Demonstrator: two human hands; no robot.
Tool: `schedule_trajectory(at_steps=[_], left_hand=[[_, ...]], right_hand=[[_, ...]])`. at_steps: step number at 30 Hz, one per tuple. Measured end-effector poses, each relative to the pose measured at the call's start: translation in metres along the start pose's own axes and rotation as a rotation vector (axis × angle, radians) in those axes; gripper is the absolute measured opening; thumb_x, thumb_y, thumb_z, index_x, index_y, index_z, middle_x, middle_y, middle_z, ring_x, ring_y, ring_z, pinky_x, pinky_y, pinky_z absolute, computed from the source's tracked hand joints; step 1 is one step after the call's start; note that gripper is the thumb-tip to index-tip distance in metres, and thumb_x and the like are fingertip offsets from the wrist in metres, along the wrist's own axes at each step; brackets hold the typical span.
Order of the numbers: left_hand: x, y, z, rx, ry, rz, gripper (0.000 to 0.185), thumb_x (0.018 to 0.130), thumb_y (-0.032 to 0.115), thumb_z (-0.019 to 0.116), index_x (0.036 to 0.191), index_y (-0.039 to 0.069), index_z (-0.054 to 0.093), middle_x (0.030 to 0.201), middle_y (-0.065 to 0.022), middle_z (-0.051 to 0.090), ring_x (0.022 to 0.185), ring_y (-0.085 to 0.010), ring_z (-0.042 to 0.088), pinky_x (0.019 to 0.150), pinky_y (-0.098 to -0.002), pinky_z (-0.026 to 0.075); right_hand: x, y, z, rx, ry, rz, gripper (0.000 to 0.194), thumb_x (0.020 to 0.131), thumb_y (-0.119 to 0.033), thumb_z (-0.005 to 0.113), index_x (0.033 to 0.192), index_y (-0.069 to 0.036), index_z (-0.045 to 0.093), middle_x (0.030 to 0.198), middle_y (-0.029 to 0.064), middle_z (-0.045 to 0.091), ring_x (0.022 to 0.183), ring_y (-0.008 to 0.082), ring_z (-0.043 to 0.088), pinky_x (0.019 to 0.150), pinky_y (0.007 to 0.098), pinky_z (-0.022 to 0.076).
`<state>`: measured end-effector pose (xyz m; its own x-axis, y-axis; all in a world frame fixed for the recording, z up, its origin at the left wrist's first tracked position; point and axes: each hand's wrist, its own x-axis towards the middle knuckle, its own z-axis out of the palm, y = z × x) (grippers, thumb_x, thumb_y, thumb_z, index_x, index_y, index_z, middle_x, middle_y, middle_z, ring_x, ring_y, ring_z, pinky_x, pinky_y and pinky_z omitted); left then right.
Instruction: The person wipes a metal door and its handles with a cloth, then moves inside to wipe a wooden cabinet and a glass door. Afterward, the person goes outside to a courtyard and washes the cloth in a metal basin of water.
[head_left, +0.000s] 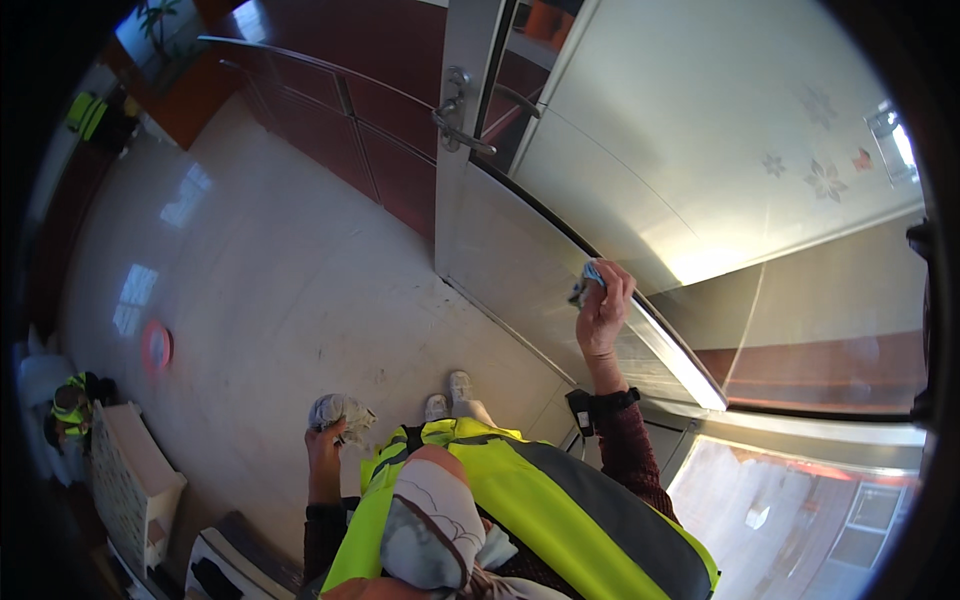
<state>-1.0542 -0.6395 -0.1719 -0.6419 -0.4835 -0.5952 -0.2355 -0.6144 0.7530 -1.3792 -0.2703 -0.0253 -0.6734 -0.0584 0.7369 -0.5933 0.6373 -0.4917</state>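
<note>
Stretched out to the right, my right hand (606, 304) grips a small crumpled cloth (585, 283) with blue and dark patches. It is at the ledge between the lower panel (525, 232) and the glass of a metal-framed door. My left hand (328, 439) holds a bunched greyish-white cloth (341, 418) over the floor, away from the door. Lever handles (454, 120) are mounted on the door's upright frame, farther along from my right hand.
A metal railing (345, 94) runs beyond the door. Pale floor (262, 300) lies to the left, with a round pink-rimmed object (157, 346) on it. People in yellow vests are at the far left, near a white cabinet (135, 480). A cushioned seat (240, 559) stands lower left.
</note>
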Motion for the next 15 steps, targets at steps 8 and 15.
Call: schedule_trajectory(at_steps=[8,15], left_hand=[[-0.010,0.013,0.026,0.045,0.137,0.026,0.037,0.073,0.001,0.069,0.109,0.003,0.065,0.100,-0.0056,0.065,0.086,-0.0210,0.065,0.068,-0.0319,0.054],[-0.011,0.021,0.042,0.026,0.218,0.066,0.036,0.072,0.000,0.070,0.108,0.005,0.066,0.097,-0.0050,0.066,0.086,-0.0201,0.065,0.067,-0.0317,0.053]], right_hand=[[0.007,0.041,0.050,-0.187,-0.266,-0.313,0.027,0.072,0.001,0.063,0.095,-0.010,0.065,0.104,0.0057,0.060,0.099,0.0267,0.058,0.084,0.0409,0.0425],[0.051,0.014,0.131,0.088,-0.353,-0.525,0.028,0.070,-0.001,0.062,0.097,-0.010,0.064,0.102,0.0045,0.061,0.096,0.0242,0.058,0.083,0.0386,0.0434]])
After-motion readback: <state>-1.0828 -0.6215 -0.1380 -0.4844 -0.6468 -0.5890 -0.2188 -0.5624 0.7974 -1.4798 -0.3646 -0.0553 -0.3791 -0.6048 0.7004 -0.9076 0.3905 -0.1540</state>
